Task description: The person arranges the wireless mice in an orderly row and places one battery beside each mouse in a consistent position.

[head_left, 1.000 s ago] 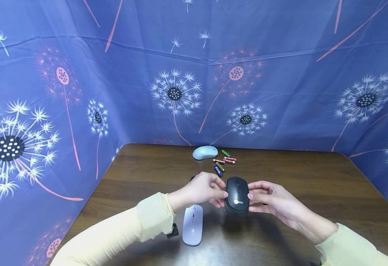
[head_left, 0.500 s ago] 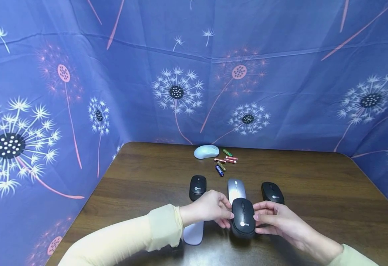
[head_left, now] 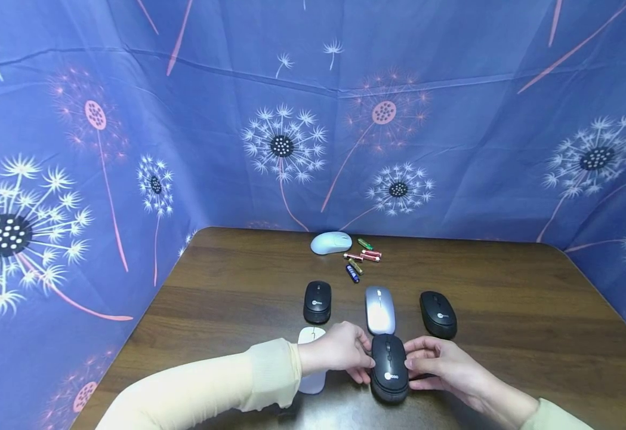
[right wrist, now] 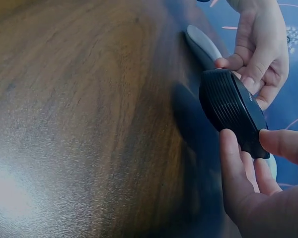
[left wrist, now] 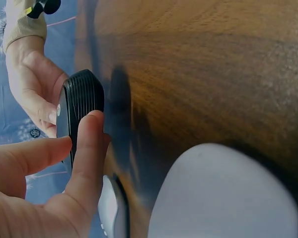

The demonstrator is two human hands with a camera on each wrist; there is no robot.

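A black computer mouse (head_left: 389, 369) is held between both hands at the front of the table. My left hand (head_left: 343, 351) pinches its left side with thumb and fingers; my right hand (head_left: 446, 365) pinches the right side. Ribbed edges of the black mouse (left wrist: 87, 94) show in the left wrist view, with its shadow beside it on the wood. Just beyond it lies a silver mouse (head_left: 380, 310). A white mouse (head_left: 314, 382) rests under my left wrist, which hides its middle.
Two more black mice stand on the wooden table (head_left: 517, 298): one at left (head_left: 318, 301), one at right (head_left: 438, 315). Farther back are a pale blue mouse (head_left: 331, 243) and several batteries, among them a blue battery (head_left: 352, 273). A blue dandelion-print cloth (head_left: 452, 119) hangs behind.
Both hands have brought the black mouse down and toward the front edge. The silver mouse and the two black mice behind it have come into sight.
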